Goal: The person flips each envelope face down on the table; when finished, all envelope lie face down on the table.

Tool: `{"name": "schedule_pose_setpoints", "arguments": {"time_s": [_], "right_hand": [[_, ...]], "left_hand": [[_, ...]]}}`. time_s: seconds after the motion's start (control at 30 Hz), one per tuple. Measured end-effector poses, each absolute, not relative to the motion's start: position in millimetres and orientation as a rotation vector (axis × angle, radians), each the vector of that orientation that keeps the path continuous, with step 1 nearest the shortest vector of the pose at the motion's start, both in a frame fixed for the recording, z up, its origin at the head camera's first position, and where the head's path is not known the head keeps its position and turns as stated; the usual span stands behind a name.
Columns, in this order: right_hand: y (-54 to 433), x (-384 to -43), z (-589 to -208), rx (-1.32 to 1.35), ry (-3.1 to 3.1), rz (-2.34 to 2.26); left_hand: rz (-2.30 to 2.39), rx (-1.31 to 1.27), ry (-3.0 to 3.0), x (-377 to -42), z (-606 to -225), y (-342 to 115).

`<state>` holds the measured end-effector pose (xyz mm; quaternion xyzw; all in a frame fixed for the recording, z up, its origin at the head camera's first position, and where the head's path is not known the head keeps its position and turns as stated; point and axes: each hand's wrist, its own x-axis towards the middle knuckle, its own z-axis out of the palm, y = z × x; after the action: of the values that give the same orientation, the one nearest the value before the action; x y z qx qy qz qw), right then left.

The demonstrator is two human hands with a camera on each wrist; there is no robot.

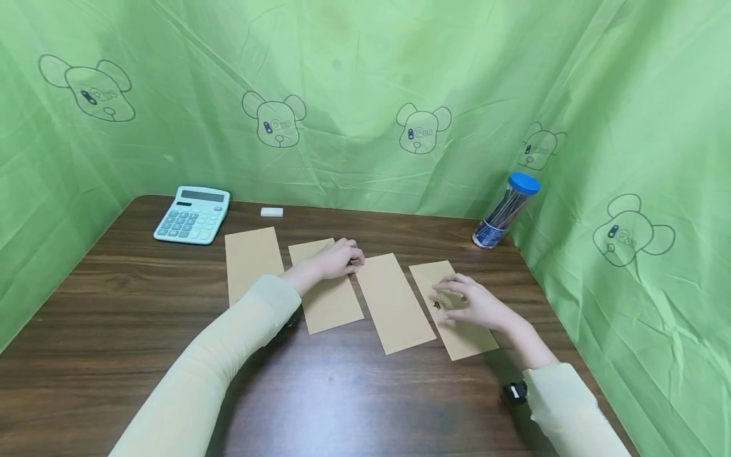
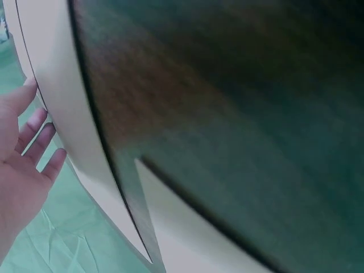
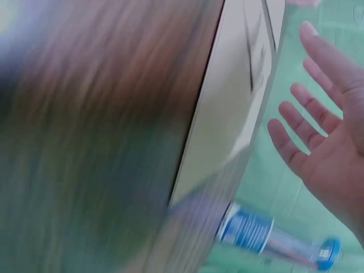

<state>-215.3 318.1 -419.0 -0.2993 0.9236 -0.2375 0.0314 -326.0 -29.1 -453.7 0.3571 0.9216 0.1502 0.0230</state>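
Note:
Several brown kraft-paper rectangles lie side by side on the table, slightly fanned. My left hand (image 1: 337,259) is over the second paper from the left (image 1: 334,304), its fingertips at the top left corner of the third paper (image 1: 394,304). The left wrist view shows that hand (image 2: 25,153) with loosely bent fingers along a paper's edge; whether they touch it I cannot tell. Over the rightmost paper (image 1: 465,343), which bears a small dark crown print (image 1: 436,304), my right hand (image 1: 471,301) hovers with fingers spread. Nothing is between those fingers in the right wrist view (image 3: 330,119).
The leftmost paper (image 1: 251,254) lies partly behind my left forearm. A light blue calculator (image 1: 193,216) and a small white block (image 1: 271,212) are at the back left. A clear tube with a blue lid (image 1: 505,212) stands at the back right. Green cloth (image 1: 354,171) surrounds the table.

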Motion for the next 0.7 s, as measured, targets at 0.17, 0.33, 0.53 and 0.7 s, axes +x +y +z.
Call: {"name": "schedule_pose_setpoints", "arguments": {"time_s": [0.17, 0.33, 0.53, 0.7], "right_hand": [[351.0, -213.5, -418.4, -0.889, 2.885, -0.674], [376.4, -213.9, -426.2, -0.876, 2.891, -0.639], [391.6, -212.5, -437.1, -0.873, 2.810, -0.618], [393.9, -213.3, -439.8, -0.876, 2.792, -0.615]], "left_hand": [[0.502, 1.072, 2.839, -323.8, -452.4, -29.2], [0.532, 1.058, 2.840, -321.6, -452.0, -29.4], [0.508, 1.071, 2.832, -322.4, -452.9, -29.4], [0.476, 1.098, 2.804, -327.2, -450.0, -29.9]]}}
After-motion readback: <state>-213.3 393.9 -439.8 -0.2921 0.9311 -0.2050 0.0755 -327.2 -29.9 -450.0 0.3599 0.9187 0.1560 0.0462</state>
